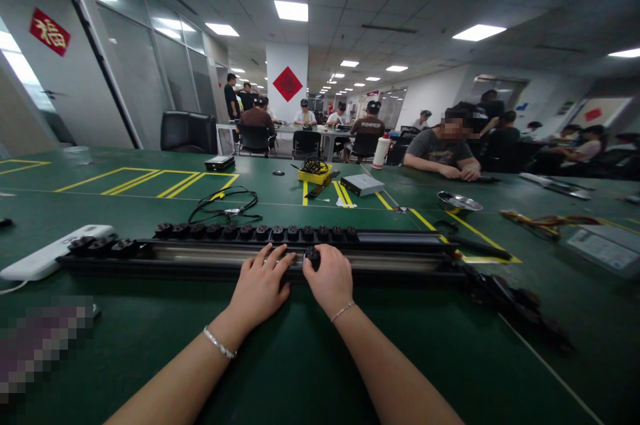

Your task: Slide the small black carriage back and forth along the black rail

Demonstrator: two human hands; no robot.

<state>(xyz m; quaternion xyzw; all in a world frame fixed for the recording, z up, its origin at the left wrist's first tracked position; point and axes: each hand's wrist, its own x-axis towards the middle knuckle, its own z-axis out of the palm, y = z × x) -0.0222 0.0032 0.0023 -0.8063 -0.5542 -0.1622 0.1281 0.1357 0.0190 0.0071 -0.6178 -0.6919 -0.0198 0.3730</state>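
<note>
Forearms [175, 371] come in from the bottom edge, a silver bracelet [220, 343] on the left one, over the green bench [280, 371]. Left hand [264, 283], center frame: palm down, fingers loosely spread on the front black track rail [200, 253], nothing visibly gripped. Right hand [330, 278], just right of it: thumb and curled fingers closed on a black socket module [313, 255] at the front rail's channel, mid-frame. Three socket modules [123, 247] sit at that rail's left end; a long row of modules [261, 233] lines the rear rail [400, 237]. White power strip [75, 248] at left, black parts [520, 305] piled at right.

Step in hand looks like fitting or sliding the module in the channel; can't tell which, fingers hide its base. Next move calls for keeping the rail steady and the module square to the channel.
</note>
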